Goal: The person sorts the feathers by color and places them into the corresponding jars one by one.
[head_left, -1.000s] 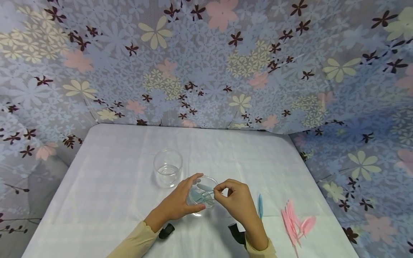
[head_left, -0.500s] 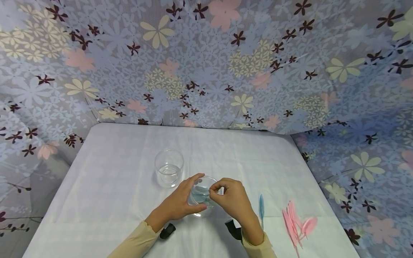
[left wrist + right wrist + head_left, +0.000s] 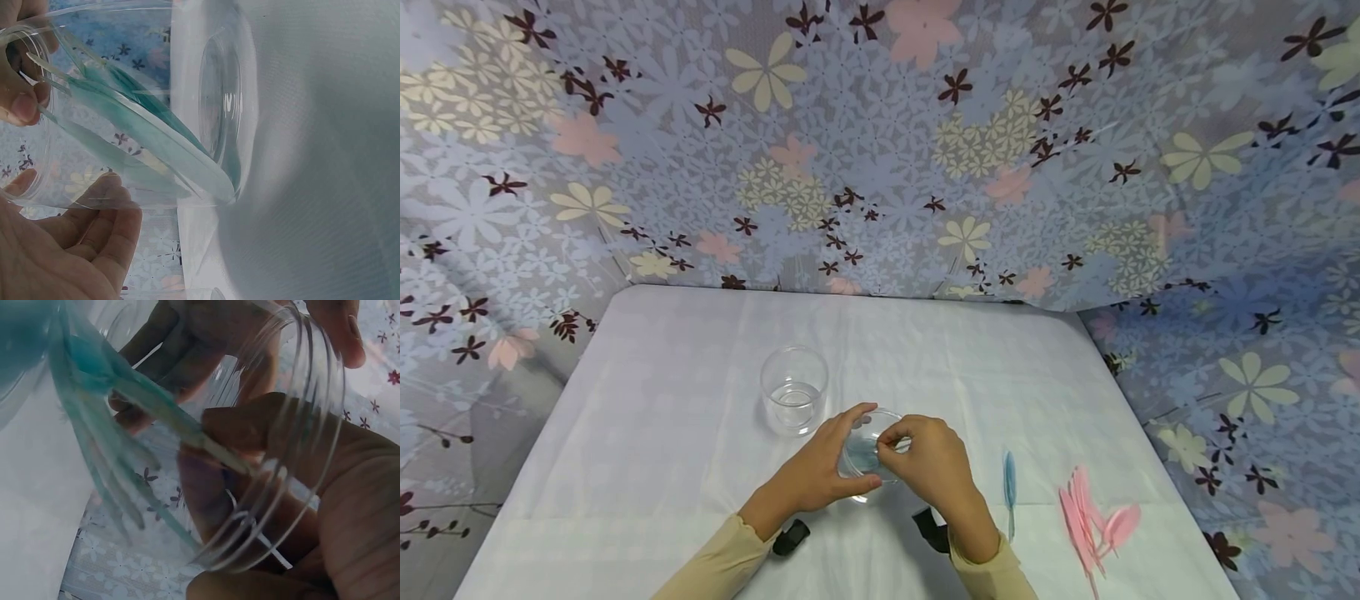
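Note:
My left hand point(image 3: 812, 471) holds a clear jar point(image 3: 222, 56) round its side, near the table's front middle. Several translucent blue-green plastic spoons point(image 3: 150, 125) lean inside, bowls toward the jar's base and handles toward its mouth. In the left wrist view the left fingers point(image 3: 115, 231) lie against the jar wall. At the jar's mouth my right hand point(image 3: 928, 454) pinches the end of one spoon handle point(image 3: 187, 428); in the right wrist view its fingers point(image 3: 244, 428) are partly seen through the clear rim.
A second clear jar point(image 3: 793, 396) stands behind and left of the held one. One blue spoon point(image 3: 1009, 483) lies right of my right hand. Further right are several pink spoons point(image 3: 1086, 525) in a loose pile. Floral cloth point(image 3: 880, 167) hangs behind the white-covered table point(image 3: 700, 333).
My right hand has moved left and over the jar's mouth, and the spoon it holds has gone down into the jar. My left hand keeps its hold on the jar.

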`<state>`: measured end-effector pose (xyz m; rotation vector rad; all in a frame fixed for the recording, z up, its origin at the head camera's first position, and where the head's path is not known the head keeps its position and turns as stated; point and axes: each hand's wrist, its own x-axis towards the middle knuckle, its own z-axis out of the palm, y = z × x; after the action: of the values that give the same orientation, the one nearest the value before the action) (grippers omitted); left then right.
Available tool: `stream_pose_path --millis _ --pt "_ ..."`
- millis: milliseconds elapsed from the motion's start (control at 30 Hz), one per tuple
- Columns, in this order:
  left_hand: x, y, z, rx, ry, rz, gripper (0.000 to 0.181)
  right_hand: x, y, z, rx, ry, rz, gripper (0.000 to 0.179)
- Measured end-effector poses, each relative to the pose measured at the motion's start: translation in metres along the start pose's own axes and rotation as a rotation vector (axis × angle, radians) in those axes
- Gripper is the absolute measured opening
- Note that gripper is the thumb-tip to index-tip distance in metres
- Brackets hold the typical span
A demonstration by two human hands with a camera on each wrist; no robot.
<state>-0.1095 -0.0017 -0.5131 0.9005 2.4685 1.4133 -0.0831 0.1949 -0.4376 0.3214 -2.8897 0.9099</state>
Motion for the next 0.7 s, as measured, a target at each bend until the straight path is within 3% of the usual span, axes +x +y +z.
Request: stream_pose_path --millis 200,700 --pt "0.002 0.001 0.0007 -0.004 -0.003 0.001 0.09 0.0011 -0.0021 0.0019 -0.094 0.03 -0.011 0.007" --pt "0.0015 0.0069 0.0 0.0 -0.011 -0.008 0.09 -0.0034 -0.0036 0.004 -0.145 0.015 -0.012 0.004"
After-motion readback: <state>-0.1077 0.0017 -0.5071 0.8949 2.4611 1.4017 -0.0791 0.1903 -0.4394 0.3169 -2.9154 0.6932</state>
